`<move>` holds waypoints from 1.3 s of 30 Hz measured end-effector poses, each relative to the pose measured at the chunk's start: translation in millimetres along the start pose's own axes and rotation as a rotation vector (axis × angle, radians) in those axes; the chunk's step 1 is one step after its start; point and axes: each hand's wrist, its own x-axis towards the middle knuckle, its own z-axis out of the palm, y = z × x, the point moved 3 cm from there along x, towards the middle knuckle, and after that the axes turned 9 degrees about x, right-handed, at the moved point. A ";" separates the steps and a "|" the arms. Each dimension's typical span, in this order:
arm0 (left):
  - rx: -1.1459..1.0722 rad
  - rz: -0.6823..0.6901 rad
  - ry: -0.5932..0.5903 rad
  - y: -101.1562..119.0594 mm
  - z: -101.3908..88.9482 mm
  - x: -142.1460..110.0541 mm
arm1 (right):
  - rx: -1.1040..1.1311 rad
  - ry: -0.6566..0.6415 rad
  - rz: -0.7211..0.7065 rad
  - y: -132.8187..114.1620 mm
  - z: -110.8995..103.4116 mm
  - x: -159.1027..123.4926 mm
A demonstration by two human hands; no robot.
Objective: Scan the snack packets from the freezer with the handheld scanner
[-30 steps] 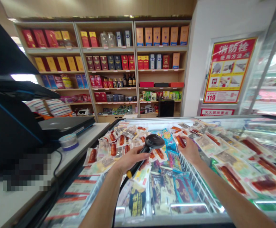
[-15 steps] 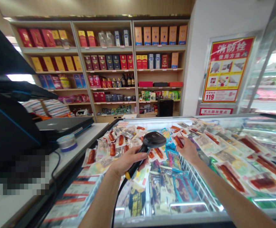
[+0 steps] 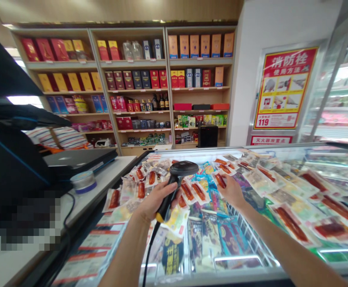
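My left hand (image 3: 157,199) is wrapped round the handle of a black barcode scanner (image 3: 183,168) with a yellow-tipped base, its cord running down toward me. The scanner's head points right, over the freezer's glass top. In my right hand (image 3: 232,191) is a small clear packet of sausage (image 3: 221,180), pinched by its right side and tilted. Between the hands lie more packed sausages (image 3: 193,192), side by side. Further sausage packets (image 3: 141,190) are heaped left of the scanner. Ice-cream packs (image 3: 211,235) show in a wire basket below.
A counter (image 3: 118,167) at the left carries a black laptop-like device (image 3: 81,161), a round tape roll (image 3: 83,181) and a dark screen. More flat sausage packs (image 3: 290,221) spread over the right side. Shelves (image 3: 132,89) of boxed goods stand behind, with a striped-clothed person at left.
My left hand has drawn the scanner a little to the left, uncovering the sausages beneath it. The packet in my right hand has shifted slightly left.
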 end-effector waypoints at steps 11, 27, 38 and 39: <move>-0.055 -0.068 0.335 1.7 -23.6 3.2 | 0.104 -0.207 0.006 -73.9 97.5 13.3; 0.047 -0.064 0.225 -6.8 -9.6 6.6 | -0.418 -0.021 0.279 65.8 19.0 72.5; 0.032 -0.026 0.136 -3.4 8.7 3.9 | 0.124 0.191 0.104 33.0 -0.9 13.8; 0.035 -0.026 0.129 -3.5 9.9 4.0 | 0.156 0.187 0.117 30.2 -0.1 12.1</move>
